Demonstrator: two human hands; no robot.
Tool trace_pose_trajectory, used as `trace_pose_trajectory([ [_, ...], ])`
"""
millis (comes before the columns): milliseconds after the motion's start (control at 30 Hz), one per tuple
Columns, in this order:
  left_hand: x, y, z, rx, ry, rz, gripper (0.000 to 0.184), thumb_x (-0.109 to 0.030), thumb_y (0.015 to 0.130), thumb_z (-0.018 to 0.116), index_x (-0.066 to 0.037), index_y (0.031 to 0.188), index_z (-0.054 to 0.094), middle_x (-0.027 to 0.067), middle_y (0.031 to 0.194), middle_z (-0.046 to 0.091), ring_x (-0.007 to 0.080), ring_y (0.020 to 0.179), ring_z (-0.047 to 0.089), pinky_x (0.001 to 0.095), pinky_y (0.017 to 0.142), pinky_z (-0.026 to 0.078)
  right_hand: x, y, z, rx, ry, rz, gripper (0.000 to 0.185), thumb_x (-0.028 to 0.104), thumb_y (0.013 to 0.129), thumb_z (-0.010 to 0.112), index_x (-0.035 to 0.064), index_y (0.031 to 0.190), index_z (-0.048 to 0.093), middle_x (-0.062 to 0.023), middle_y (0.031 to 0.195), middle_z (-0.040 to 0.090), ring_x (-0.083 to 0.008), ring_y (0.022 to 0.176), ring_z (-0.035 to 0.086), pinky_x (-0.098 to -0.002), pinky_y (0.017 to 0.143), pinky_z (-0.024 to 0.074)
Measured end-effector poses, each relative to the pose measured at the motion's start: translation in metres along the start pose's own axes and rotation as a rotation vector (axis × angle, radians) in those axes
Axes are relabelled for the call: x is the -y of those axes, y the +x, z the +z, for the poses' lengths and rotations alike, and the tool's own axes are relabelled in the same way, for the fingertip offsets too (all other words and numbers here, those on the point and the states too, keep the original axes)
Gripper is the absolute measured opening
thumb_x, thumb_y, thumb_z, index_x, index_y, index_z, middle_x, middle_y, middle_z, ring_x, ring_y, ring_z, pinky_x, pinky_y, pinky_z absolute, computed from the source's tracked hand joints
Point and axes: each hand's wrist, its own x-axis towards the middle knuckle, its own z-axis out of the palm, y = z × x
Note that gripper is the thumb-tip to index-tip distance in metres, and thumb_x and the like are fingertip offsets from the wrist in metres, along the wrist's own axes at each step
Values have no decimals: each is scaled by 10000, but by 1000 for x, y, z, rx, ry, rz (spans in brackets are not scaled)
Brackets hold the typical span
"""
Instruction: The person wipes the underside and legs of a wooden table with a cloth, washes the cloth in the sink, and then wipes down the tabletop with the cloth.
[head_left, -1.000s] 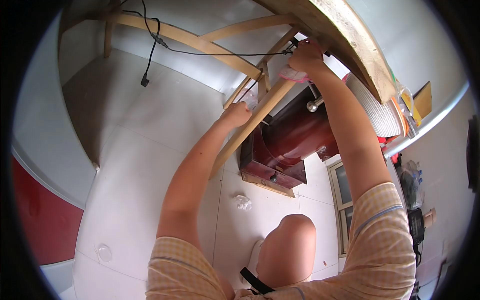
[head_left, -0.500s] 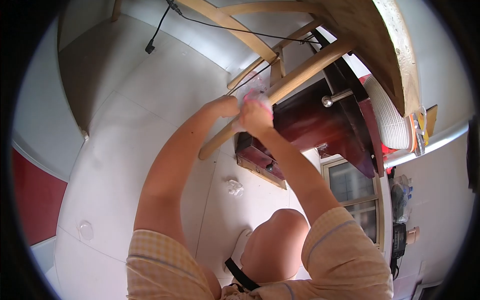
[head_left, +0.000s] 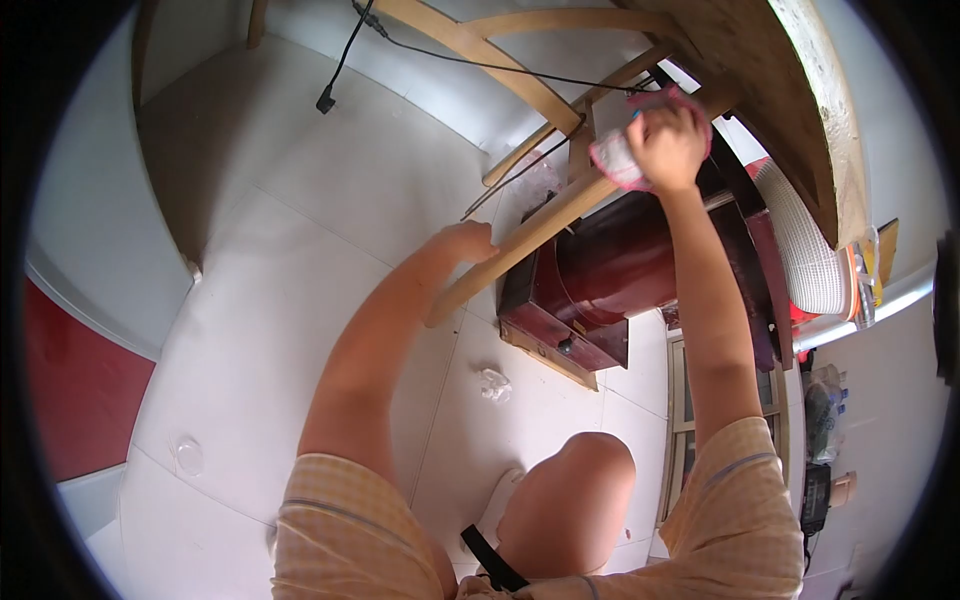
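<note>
A round, light-brown wooden leg (head_left: 560,219) slants across the middle, belonging to a larger piece of wooden furniture. My right hand (head_left: 668,150) is closed on a white cloth with a pink edge (head_left: 617,163), which it presses against the upper part of the leg. Lower down, my left hand (head_left: 466,243) has its fingers curled at the leg's side, near the free end. Part of its grip is hidden behind the wood. Just above the left hand ends a thin dark rod or cable (head_left: 520,182).
A dark red wooden cabinet (head_left: 615,265) stands behind the leg. Black cable with a plug (head_left: 326,99) hangs at the upper left. Crumpled white paper (head_left: 494,385) and a clear round lid (head_left: 188,456) lie on the tiled floor (head_left: 270,330). A woven white hat-like item (head_left: 800,240) is at right.
My right hand has slid with the cloth up along the leg, to the upper right, away from my left hand. The left hand stays near the leg's lower end. The view has shifted slightly.
</note>
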Motion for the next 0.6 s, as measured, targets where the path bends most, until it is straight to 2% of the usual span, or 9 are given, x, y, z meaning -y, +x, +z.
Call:
trace_pose_trajectory([
  [67, -1, 13, 25, -178, -95, 96, 454, -253, 823, 505, -49, 1214, 396, 213, 1141, 517, 354, 1068, 508, 437, 889, 413, -9, 2, 9, -90, -4, 12, 162, 205, 667, 580, 65, 596, 618, -56, 662, 606, -231, 690, 566, -366, 580, 464],
  [100, -7, 10, 24, -175, -89, 100, 454, -253, 823, 505, -49, 1214, 396, 213, 1141, 517, 354, 1068, 508, 437, 889, 413, -7, 0, 10, -104, -13, 11, 159, 198, 665, 580, 62, 586, 609, -51, 656, 600, -231, 684, 561, -366, 572, 461],
  [167, -16, 7, 25, -279, -232, 225, 480, -115, 788, 500, -41, 1246, 376, 201, 1094, 555, 341, 994, 549, 400, 850, 429, 2, -14, 9, -31, 29, 70, 152, 183, 658, 579, 68, 559, 581, -45, 626, 571, -228, 651, 542, -360, 545, 453],
  [367, 10, 25, 24, -243, -388, 342, 456, 78, 706, 414, -63, 1128, 510, 117, 1037, 606, 286, 943, 579, 359, 792, 455, 80, -75, 12, 85, 240, 109, 132, 190, 653, 583, 119, 555, 529, -4, 638, 516, -192, 593, 496, -303, 497, 426],
  [400, 13, 23, 25, -261, -419, 293, 383, 93, 687, 402, -38, 1003, 575, 128, 955, 628, 287, 901, 592, 362, 762, 467, 94, -84, 12, 95, 278, 116, 130, 188, 652, 584, 121, 558, 524, -2, 644, 512, -191, 592, 492, -305, 497, 421],
  [467, 36, 33, 37, -262, -316, 287, 352, 86, 693, 407, -41, 966, 590, 130, 936, 631, 289, 889, 594, 362, 755, 469, 124, -112, 19, 64, 388, 102, 90, 184, 637, 595, 126, 590, 546, -3, 647, 506, -194, 604, 491, -310, 511, 419],
  [533, 47, 31, 43, -265, -207, 276, 324, 79, 699, 413, -44, 930, 604, 132, 917, 634, 291, 878, 596, 362, 748, 470, 162, -143, 22, 180, 466, 119, 100, 209, 626, 608, 130, 617, 548, 2, 657, 522, -200, 618, 511, -317, 522, 428],
  [567, 51, 27, 41, -239, -135, 250, 286, 38, 712, 442, -49, 927, 609, 133, 912, 635, 303, 879, 596, 376, 751, 474, 180, -156, 24, 205, 513, 22, 104, 227, 625, 609, 137, 620, 556, 9, 652, 520, -195, 617, 516, -326, 513, 429],
  [600, 56, 23, 38, -214, -59, 224, 251, -2, 725, 471, -54, 924, 614, 134, 907, 636, 314, 881, 596, 390, 755, 478, 201, -171, 24, 483, 595, 85, 109, 239, 648, 587, 135, 619, 572, 5, 662, 537, -178, 672, 528, -324, 603, 435],
])
